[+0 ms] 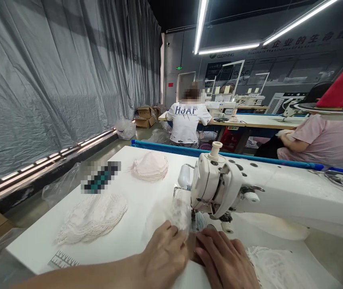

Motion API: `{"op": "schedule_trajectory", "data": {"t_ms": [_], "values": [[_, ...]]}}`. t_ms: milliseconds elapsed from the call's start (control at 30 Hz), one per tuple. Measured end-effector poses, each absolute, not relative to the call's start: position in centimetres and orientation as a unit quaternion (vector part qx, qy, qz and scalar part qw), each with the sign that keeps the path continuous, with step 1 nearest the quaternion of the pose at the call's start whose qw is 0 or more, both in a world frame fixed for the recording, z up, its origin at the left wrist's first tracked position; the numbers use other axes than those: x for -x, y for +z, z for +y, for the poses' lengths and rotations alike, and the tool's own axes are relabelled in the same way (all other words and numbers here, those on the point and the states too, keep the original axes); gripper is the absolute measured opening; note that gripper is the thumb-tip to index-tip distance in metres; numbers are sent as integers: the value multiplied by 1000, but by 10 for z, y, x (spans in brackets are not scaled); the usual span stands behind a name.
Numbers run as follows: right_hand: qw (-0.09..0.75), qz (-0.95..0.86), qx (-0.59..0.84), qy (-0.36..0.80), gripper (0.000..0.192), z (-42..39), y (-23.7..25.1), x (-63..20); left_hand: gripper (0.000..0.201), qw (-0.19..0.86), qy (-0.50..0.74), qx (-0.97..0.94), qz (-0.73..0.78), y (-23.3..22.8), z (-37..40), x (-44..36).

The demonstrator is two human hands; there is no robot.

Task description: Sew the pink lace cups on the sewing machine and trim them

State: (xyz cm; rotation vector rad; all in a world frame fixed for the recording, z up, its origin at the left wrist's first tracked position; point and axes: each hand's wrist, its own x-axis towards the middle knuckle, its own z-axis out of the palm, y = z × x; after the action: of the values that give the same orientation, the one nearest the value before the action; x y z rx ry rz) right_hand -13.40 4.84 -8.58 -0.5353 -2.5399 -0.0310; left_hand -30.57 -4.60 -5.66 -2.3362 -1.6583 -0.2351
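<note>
My left hand (165, 257) and my right hand (224, 261) lie flat side by side on the white table (39, 245), pressing a thin white lace piece (179, 212) just in front of the needle of a white sewing machine (219, 184). The fingertips of both hands touch the fabric near the presser foot. A stack of white lace pieces (91, 218) lies to the left of my left hand. A second stack of pale pink pieces (150, 166) sits farther back. More white lace (275, 267) lies to the right of my right hand.
A blurred dark object (100, 176) lies on the table's left side. A person in a white shirt (186, 120) sits at a far table, and another person in pink (318, 138) sits at right. Grey plastic sheeting (53, 80) covers the left wall; cardboard boxes (144, 116) stand beyond.
</note>
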Motion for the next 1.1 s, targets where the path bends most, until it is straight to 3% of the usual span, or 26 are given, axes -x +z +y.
{"op": "schedule_trajectory", "data": {"t_ms": [133, 200, 367, 467, 533, 633, 800, 933, 1100], "values": [[261, -929, 258, 48, 24, 49, -89, 135, 20, -78, -170, 697, -692, -42, -26, 319], [253, -921, 285, 82, 33, 51, -93, 135, 27, -117, -179, 670, -711, -33, -8, 330], [242, -907, 288, 187, 45, 46, -87, 139, 18, -241, -192, 647, -697, -18, -4, 343], [214, -904, 264, 259, 33, 29, -67, 143, 30, -346, -239, 625, -658, -5, -35, 339], [175, -884, 241, 359, 16, 15, -50, 141, 33, -457, -302, 566, -616, 5, -58, 335], [105, -813, 200, 536, 26, -3, -28, 131, 34, -592, -362, 445, -566, 16, -86, 328], [28, -688, 172, 704, 27, -23, -14, 106, 37, -666, -400, 338, -531, 12, -115, 309], [54, -692, 165, 701, 30, -41, -17, 95, 37, -675, -402, 334, -520, 11, -126, 294], [63, -822, 173, 539, 25, -49, -19, 86, 36, -645, -425, 387, -504, 26, -121, 295]]}}
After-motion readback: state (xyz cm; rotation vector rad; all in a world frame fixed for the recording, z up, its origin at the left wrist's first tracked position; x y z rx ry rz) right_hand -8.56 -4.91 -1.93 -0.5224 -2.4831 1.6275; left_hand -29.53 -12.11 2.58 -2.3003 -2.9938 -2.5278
